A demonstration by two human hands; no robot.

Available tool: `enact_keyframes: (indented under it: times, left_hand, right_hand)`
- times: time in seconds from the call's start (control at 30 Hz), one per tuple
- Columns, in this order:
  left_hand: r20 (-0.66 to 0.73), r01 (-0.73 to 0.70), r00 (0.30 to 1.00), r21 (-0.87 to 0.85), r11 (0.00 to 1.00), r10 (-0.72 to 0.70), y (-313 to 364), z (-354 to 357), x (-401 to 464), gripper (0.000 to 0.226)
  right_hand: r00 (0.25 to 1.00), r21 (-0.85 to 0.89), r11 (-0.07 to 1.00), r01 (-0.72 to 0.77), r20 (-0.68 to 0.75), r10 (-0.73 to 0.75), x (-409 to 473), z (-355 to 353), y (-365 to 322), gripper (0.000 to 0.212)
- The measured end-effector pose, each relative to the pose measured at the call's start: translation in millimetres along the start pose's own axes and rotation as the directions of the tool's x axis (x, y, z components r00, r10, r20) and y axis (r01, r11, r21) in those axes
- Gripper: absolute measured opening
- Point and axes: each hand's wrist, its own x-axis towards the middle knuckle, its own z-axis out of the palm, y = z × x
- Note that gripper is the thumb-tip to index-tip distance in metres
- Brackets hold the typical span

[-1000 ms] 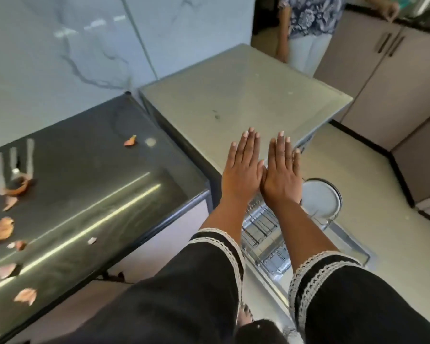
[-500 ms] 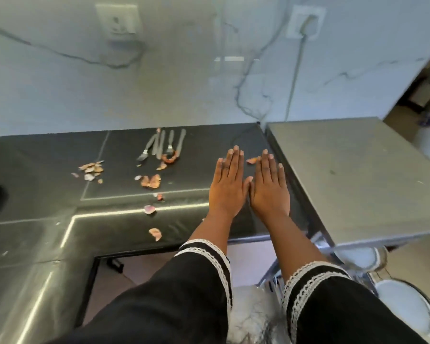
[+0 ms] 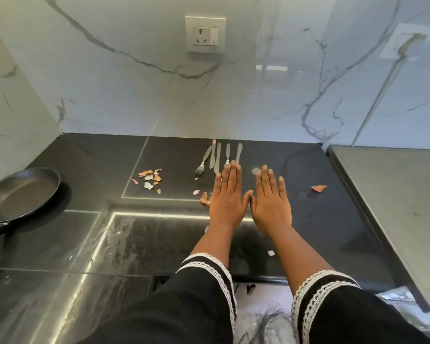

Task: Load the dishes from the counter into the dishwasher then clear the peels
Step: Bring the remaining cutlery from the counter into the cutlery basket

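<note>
over the counter both my left hand and right hand hover flat, fingers straight, holding nothing, lined up by the cutlery i'd guess i grab next.

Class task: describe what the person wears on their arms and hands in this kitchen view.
Both arms wear wide black sleeves, the left sleeve and right sleeve each edged with two bands of white lace trim at the cuff. The left hand and right hand are bare: no gloves, rings or watch visible.
</note>
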Motion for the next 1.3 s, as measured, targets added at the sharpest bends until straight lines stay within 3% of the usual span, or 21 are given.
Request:
enact_keyframes:
  times: [0.3,0.5,0.67,0.83,0.97,1.17,1.3]
  left_hand:
    - [0.205,0.116,0.972,-0.004,0.993,-0.112,-34,46,45,0.074]
    - [0.255,0.344,0.917,-0.114,0.932,-0.307,-67,57,103,0.083]
    - [0.304,0.526,0.836,-0.208,0.825,-0.457,-103,74,130,0.076]
    - [0.385,0.641,0.761,-0.325,0.695,-0.522,-137,83,154,0.054]
    - [0.378,0.693,0.720,-0.420,0.586,-0.581,-149,90,173,0.042]
    - [0.531,0.805,0.572,-0.510,0.304,-0.625,-155,103,196,0.041]
    - [0.593,0.849,0.515,-0.454,0.271,-0.619,-160,107,206,0.030]
  right_hand:
    - [0.984,-0.031,0.996,0.088,0.160,-0.082,72,37,-9,0.064]
    - [0.965,0.085,0.985,0.151,0.203,-0.166,156,41,-15,0.065]
    - [0.954,0.433,0.900,0.049,0.245,-0.170,203,60,-39,0.060]
    - [0.938,0.637,0.747,-0.188,0.343,-0.056,245,81,-55,0.025]
    - [0.930,0.667,0.706,-0.239,0.367,-0.032,274,87,-63,0.034]
    - [0.897,0.619,0.734,-0.279,0.441,-0.031,295,96,-70,0.010]
    - [0.902,0.601,0.733,-0.317,0.429,0.038,300,101,-78,0.013]
